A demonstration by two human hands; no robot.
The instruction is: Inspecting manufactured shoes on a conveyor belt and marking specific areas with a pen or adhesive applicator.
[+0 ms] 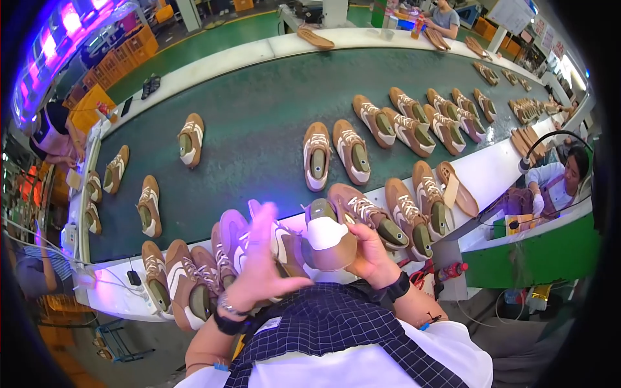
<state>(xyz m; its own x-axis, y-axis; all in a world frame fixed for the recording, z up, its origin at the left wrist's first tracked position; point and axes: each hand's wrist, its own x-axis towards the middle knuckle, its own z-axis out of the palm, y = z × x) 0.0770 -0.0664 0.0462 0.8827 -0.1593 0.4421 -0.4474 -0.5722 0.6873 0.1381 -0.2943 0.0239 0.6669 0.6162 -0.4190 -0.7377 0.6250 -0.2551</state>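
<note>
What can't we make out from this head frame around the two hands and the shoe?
- Head view: right hand grips the brown shoe; its fingers are hidden behind the shoe.
- Left hand: motion-blurred and washed by purple light; whether it touches a shoe is unclear.
- Shoe's upper and laces: turned away, only the heel shows.
- Shoes at the far end of the green belt: too small for detail.

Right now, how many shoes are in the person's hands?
1. The right hand grips a brown shoe by its white heel. The left hand, blurred and spread open, seems empty above the shoes on the white ledge.
</note>
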